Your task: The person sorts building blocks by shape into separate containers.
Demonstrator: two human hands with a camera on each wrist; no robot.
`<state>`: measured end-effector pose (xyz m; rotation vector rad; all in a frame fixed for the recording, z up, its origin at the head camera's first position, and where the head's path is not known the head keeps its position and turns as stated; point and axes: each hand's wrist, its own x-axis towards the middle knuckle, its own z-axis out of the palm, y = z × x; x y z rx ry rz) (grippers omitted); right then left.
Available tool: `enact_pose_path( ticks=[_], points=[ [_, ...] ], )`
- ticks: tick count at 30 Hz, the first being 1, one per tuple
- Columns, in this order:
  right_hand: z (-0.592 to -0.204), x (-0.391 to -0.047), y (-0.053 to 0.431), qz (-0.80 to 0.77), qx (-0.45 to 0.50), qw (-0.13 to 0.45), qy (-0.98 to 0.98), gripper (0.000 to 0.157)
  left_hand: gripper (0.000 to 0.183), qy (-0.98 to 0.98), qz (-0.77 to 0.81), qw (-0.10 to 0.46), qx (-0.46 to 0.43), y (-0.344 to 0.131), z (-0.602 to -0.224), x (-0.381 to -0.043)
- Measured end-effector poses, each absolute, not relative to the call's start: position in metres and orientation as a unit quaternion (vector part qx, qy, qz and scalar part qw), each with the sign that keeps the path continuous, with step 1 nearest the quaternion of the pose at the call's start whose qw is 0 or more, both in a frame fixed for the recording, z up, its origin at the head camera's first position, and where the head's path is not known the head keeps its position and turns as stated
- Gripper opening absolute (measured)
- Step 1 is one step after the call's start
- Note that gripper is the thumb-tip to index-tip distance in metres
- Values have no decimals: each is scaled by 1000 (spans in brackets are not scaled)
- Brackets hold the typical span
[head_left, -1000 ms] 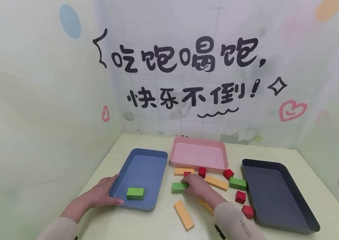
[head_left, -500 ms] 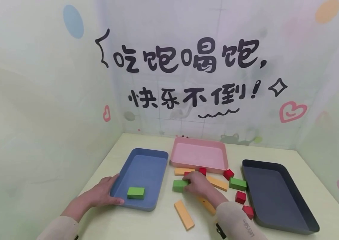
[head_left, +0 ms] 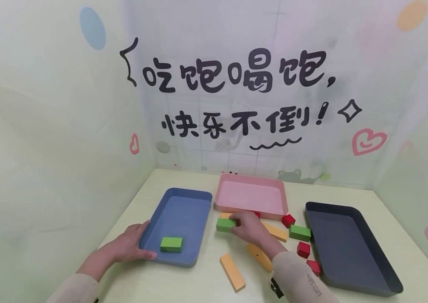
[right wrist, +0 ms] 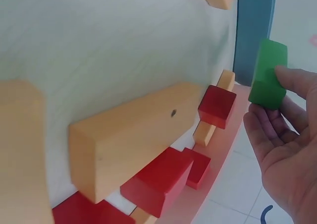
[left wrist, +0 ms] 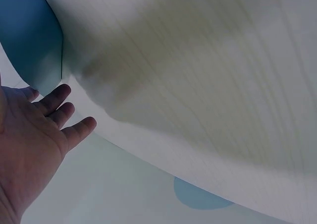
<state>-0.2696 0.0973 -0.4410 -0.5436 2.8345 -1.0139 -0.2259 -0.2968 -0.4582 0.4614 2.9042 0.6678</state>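
My right hand [head_left: 252, 230] pinches a green block [head_left: 225, 225] between thumb and fingers, over the loose blocks in front of the pink tray [head_left: 252, 197]. In the right wrist view the green block [right wrist: 268, 75] stands clear of the other blocks. My left hand [head_left: 130, 243] is at the near left corner of the blue tray [head_left: 180, 210], its thumb reaching over the rim. Its fingers look straight and spread beside the tray's wall in the left wrist view. Inside the blue tray, near its front end, lies another green block [head_left: 171, 244].
Right of the blocks stands a dark grey tray [head_left: 354, 248]. Red cubes [head_left: 303, 249] and a green block [head_left: 299, 232] lie along its left side. A yellow block [head_left: 232, 271] lies nearest the front, with a yellow piece bearing a dark spot [head_left: 261, 257] beside it.
My right hand has raised the green block off the table, moving it slightly away from me. The left hand stays in place at the blue tray.
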Motion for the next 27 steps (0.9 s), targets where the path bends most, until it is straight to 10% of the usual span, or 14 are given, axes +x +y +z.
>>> enact_pose_path(
  ticks=[27],
  points=[
    [-426, -286, 30, -363, -238, -7, 901, 24, 118, 961, 221, 64, 154, -296, -458, -225]
  ],
)
